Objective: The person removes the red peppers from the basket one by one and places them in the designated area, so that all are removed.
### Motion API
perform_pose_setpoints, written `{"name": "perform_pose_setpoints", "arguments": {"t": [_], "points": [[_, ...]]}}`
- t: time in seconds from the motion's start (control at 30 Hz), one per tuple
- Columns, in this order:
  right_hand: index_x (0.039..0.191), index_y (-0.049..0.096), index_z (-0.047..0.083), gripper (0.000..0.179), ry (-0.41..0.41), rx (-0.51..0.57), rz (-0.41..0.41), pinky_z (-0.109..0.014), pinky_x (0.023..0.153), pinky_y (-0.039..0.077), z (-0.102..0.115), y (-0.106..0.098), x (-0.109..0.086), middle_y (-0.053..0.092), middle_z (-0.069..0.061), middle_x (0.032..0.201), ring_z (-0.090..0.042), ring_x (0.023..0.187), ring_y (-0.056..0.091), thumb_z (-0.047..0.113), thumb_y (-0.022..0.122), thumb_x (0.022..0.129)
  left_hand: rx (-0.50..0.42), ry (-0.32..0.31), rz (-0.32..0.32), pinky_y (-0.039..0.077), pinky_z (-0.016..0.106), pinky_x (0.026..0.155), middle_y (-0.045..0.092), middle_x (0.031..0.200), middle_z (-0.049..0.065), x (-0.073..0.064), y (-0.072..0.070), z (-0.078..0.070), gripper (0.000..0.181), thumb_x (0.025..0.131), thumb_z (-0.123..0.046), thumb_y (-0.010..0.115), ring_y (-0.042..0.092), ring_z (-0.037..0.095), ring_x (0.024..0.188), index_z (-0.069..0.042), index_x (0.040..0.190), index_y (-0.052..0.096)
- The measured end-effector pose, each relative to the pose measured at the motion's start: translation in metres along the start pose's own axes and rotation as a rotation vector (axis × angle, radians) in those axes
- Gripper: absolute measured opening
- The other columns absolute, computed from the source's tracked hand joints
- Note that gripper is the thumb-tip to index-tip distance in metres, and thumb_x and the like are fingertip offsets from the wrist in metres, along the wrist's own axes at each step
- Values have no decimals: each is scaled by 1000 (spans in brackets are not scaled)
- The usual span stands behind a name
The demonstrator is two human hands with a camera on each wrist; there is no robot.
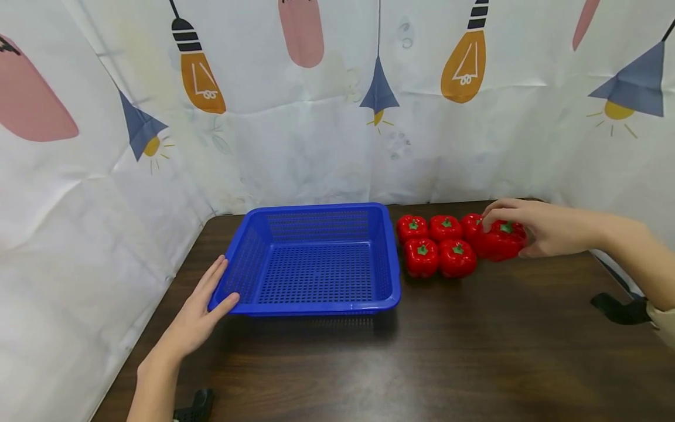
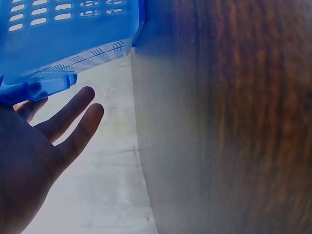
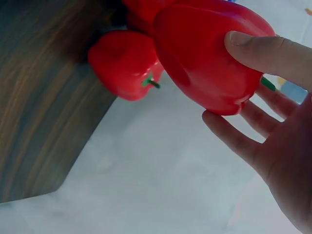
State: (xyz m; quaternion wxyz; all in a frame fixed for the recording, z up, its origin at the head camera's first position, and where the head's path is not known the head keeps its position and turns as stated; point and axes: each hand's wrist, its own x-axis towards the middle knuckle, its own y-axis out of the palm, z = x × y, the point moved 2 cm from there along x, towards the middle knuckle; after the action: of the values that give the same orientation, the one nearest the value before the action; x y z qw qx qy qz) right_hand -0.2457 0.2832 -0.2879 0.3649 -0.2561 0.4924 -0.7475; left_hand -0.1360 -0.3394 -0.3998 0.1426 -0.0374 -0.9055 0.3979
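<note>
My right hand [image 1: 554,227] grips a red bell pepper [image 1: 501,243] with a green stem, at the right end of a group of similar peppers. In the right wrist view the thumb presses one side of this bell pepper [image 3: 209,53], fingers on the other. It looks lifted, with another pepper [image 3: 124,63] behind it. My left hand [image 1: 197,313] touches the near left corner of a blue perforated plastic basket [image 1: 316,308]. Its fingers are spread and fairly straight in the left wrist view, beside the basket wall [image 2: 68,29]. Inside the basket only the mesh bottom shows.
Several red bell peppers [image 1: 422,258] stand in two rows against the basket's right side, on a dark wooden table [image 1: 337,369]. A white curtain [image 1: 316,146] printed with lamps hangs behind and at both sides. Black straps [image 1: 619,309] show near the wrists.
</note>
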Motion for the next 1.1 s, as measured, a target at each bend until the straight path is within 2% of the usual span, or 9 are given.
{"name": "perform_pose_setpoints", "arguments": {"t": [0.2, 0.37, 0.77, 1.0, 1.1], "points": [[124, 57, 24, 73, -17, -31, 9, -24, 59, 53, -9, 7, -5, 48, 2, 134, -15, 95, 53, -15, 85, 68, -2, -5, 1, 14, 77, 110, 8, 171, 8, -1, -1, -3, 76, 105, -25, 61, 8, 43, 154, -15, 166, 17], [121, 59, 24, 72, -63, -97, 0, -24, 66, 54, -16, 18, -6, 51, 6, 129, -20, 113, 50, -16, 85, 66, 0, -11, 7, 14, 78, 110, 7, 172, 8, -1, -2, -3, 77, 105, -26, 60, 7, 43, 154, -15, 166, 15], [120, 58, 25, 75, -11, -21, 8, -26, 68, 54, -33, 39, -12, 49, 5, 128, -23, 113, 47, -19, 83, 65, -6, -6, 8, 14, 78, 110, 8, 172, 6, 0, -1, -3, 76, 105, -26, 60, 7, 43, 154, -14, 166, 17], [121, 59, 28, 73, 8, -73, 11, -32, 80, 57, -37, 52, -12, 50, 7, 128, -24, 119, 51, -16, 83, 68, 0, -17, 13, 15, 77, 110, 7, 172, 4, -1, -2, -3, 76, 105, -26, 60, 7, 43, 154, -15, 166, 16], [122, 60, 28, 73, 19, -63, 16, -32, 80, 56, -39, 59, -13, 50, 8, 129, -24, 118, 52, -20, 78, 69, -1, -14, 9, 15, 77, 110, 8, 172, 5, -1, -2, -3, 76, 105, -26, 61, 8, 43, 154, -15, 166, 17]]}}
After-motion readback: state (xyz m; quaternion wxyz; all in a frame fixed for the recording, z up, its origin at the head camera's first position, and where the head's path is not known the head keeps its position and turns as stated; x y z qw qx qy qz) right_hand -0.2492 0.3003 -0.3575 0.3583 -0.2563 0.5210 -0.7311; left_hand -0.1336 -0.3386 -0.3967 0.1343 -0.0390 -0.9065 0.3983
